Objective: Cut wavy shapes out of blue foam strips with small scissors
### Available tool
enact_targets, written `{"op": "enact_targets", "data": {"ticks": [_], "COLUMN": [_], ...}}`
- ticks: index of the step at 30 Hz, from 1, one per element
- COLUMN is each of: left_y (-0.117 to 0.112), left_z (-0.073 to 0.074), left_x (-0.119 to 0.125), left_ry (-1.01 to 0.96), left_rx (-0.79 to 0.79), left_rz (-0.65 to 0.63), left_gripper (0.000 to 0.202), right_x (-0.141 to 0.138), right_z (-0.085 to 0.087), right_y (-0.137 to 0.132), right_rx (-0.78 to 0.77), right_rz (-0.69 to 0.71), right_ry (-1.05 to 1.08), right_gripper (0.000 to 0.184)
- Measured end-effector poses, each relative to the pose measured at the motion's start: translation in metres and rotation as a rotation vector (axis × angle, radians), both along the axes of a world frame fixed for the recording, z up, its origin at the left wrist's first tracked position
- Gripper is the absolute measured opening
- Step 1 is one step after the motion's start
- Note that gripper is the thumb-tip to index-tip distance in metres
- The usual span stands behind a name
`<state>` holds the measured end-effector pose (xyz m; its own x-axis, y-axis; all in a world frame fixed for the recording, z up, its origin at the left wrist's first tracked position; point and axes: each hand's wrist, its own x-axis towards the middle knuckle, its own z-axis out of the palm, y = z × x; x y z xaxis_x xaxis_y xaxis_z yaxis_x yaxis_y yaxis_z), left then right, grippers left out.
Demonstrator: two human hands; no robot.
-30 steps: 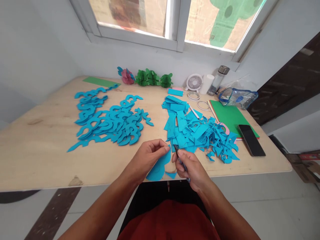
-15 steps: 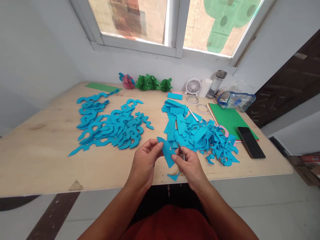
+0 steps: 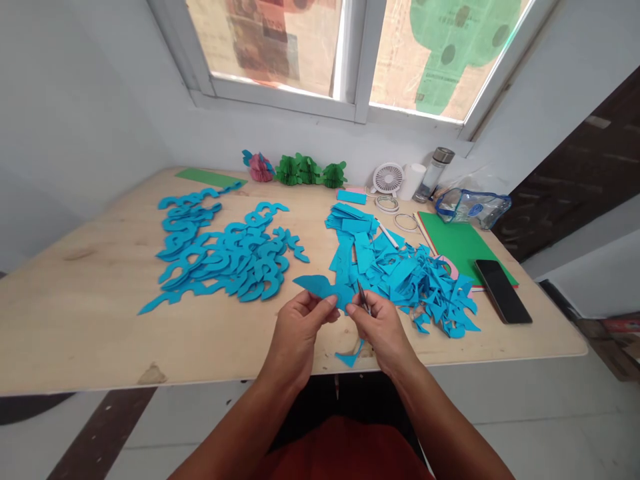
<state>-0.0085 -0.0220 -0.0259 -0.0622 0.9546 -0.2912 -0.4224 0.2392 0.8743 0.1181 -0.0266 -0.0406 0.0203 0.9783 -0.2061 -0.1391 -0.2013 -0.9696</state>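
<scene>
Near the table's front edge, my left hand pinches a cut piece of blue paper between thumb and fingers. My right hand is closed round a small pair of scissors, blades pointing up and away, and its thumb also touches the paper's right end. The scissors' handles are hidden in the fingers. Below the hands a curved blue paper scrap lies on the table. Just beyond my right hand spreads a pile of blue scraps and strips. Linked blue paper cut-outs lie in heaps to the left.
Along the wall stand green paper ornaments, a pink one, a small white fan and a bottle. On the right are green paper sheets, a phone and a clear pouch. A white pen lies by the scraps.
The blue paper has been turned from nearly upright to lying sideways, its pointed end now to the left. Both hands stay close together. The view has shifted slightly.
</scene>
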Motion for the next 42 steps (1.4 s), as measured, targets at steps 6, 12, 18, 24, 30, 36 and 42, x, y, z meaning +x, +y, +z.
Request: {"op": "enact_targets", "data": {"ticks": [6, 12, 18, 24, 30, 36, 42], "left_y": [-0.002, 0.004, 0.004, 0.000, 0.000, 0.000, 0.001], "left_z": [0.004, 0.009, 0.010, 0.011, 0.012, 0.012, 0.010], "left_x": [-0.003, 0.001, 0.007, 0.012, 0.013, 0.015, 0.015], "left_ry": [-0.056, -0.090, -0.119, -0.122, -0.106, -0.112, -0.103], "left_rx": [-0.068, -0.046, -0.001, 0.036, 0.051, 0.076, 0.065], "left_rz": [-0.050, 0.056, 0.105, 0.048, 0.071, 0.083, 0.102], "left_gripper": [0.016, 0.013, 0.013, 0.019, 0.022, 0.028, 0.025], "right_x": [0.006, 0.000, -0.015, -0.022, -0.023, -0.023, -0.023], "right_z": [0.011, 0.004, -0.009, -0.007, -0.004, -0.004, -0.006], "right_y": [0.009, -0.003, -0.022, -0.018, -0.015, -0.013, -0.012], "right_rx": [0.077, 0.123, -0.011, -0.036, -0.055, -0.038, -0.021], "right_rz": [-0.015, -0.080, 0.053, 0.067, 0.039, 0.040, 0.033], "right_ry": [-0.048, 0.142, 0.272, 0.361, 0.374, 0.381, 0.362], "right_gripper": [0.021, 0.036, 0.039, 0.039, 0.041, 0.038, 0.040]}}
